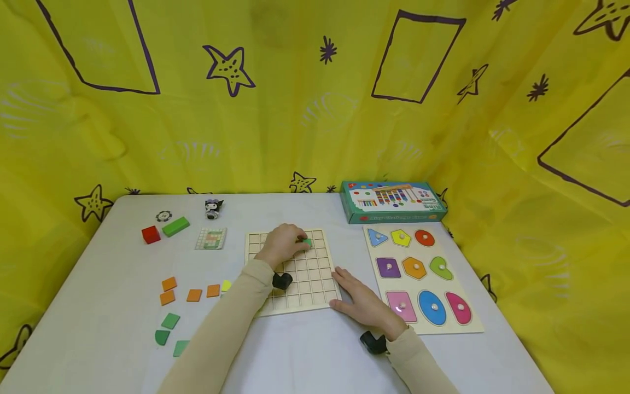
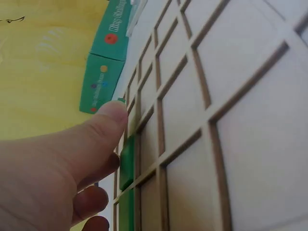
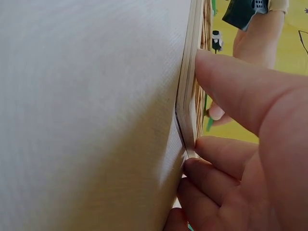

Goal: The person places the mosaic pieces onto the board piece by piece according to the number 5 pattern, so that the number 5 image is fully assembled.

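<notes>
My left hand (image 1: 283,243) pinches a small green tile (image 1: 307,242) over the upper part of a pale wooden grid board (image 1: 315,284). Only a sliver of that tile shows past the thumb in the left wrist view, where two other green tiles (image 2: 126,163) sit in cells of the board beside the fingers. My right hand (image 1: 361,301) rests at the board's lower right corner, fingers extended. Its thumb and fingertips touch the board's edge (image 3: 185,96) in the right wrist view. The left forearm hides part of the board's left side.
Left on the table lie orange tiles (image 1: 194,295), green tiles (image 1: 170,320), a yellow tile (image 1: 226,285), a pattern card (image 1: 210,239), a red block (image 1: 151,235), a green block (image 1: 175,226) and a figurine (image 1: 213,208). Rightward are a shape puzzle (image 1: 408,284) and a game box (image 1: 394,202).
</notes>
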`<state>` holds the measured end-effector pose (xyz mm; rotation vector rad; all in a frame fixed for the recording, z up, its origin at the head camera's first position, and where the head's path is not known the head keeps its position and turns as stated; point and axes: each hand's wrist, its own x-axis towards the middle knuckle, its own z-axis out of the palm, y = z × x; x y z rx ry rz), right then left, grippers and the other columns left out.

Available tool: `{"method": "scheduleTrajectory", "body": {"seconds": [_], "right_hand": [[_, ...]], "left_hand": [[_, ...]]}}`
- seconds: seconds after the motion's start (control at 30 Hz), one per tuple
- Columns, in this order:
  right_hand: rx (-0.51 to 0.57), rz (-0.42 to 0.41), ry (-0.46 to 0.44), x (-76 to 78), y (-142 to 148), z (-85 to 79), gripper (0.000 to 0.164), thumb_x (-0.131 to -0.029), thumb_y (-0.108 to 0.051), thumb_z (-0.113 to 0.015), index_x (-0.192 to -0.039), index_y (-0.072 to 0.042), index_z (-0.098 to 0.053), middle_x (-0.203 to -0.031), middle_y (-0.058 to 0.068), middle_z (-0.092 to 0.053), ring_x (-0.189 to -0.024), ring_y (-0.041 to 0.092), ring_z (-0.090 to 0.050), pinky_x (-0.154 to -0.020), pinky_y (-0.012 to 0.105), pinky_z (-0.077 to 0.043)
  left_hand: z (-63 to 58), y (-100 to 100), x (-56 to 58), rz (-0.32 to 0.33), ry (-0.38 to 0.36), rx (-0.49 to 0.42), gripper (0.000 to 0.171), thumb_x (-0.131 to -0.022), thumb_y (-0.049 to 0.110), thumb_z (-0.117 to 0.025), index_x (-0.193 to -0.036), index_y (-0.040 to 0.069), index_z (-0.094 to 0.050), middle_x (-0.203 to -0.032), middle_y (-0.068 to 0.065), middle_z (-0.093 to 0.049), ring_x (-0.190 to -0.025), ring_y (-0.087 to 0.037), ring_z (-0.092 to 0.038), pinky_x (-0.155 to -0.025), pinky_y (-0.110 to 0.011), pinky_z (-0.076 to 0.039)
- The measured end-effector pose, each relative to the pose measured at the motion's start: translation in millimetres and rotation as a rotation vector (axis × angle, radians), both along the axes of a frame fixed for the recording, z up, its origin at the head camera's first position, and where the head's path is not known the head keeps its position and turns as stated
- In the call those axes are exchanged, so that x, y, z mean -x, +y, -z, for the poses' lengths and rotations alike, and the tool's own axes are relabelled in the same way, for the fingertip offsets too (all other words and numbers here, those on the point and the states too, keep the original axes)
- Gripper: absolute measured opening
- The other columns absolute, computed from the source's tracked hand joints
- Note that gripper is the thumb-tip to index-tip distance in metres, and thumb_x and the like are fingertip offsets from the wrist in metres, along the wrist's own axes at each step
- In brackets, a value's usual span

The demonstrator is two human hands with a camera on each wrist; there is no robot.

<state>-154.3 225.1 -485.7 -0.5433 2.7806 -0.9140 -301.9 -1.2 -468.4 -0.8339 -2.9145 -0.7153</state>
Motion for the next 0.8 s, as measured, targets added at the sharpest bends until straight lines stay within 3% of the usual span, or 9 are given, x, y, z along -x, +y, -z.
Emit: {"method": "scheduleTrajectory", "body": {"seconds": [0.17, 0.4, 0.8], "right_hand": [[0.006, -0.015, 0.006, -0.2, 0, 1.4, 0.068, -0.096, -0.03, -0.064, -0.15, 0.0, -0.034, -0.157, 0.016, -0.023, -0.144, 0.033, -0.019, -0.111, 0.05, -0.022], [-0.005, -0.006, 0.008, -0.3, 0, 1.3, 0.068, -0.096, -0.03, -0.064, -0.15, -0.001, -0.034, -0.157, 0.015, -0.023, -0.144, 0.032, -0.019, -0.111, 0.049, -0.022], [0.014, -0.002, 0.018, 0.6, 1, 1.5, 0.068, -0.096, -0.03, -0.064, -0.149, 0.001, -0.035, -0.157, 0.016, -0.025, -0.143, 0.034, -0.019, -0.11, 0.052, -0.022]], "left_hand": [[3.4, 7, 0.4, -0.017, 0.019, 0.06, 0.025, -0.085, 0.035, -0.077, -0.101, 0.015, -0.077, -0.093, 0.001, -0.067, -0.089, -0.02, -0.057, -0.077, -0.035, -0.05], [4.6, 13, 0.6, -0.023, 0.045, 0.068, 0.03, -0.082, 0.036, -0.08, -0.103, 0.015, -0.076, -0.09, 0.0, -0.064, -0.086, -0.02, -0.056, -0.075, -0.037, -0.049], [6.0, 13, 2.4, -0.071, -0.025, 0.013, 0.027, -0.082, 0.036, -0.08, -0.099, 0.015, -0.075, -0.086, 0.002, -0.062, -0.083, -0.019, -0.055, -0.077, -0.04, -0.046]]}}
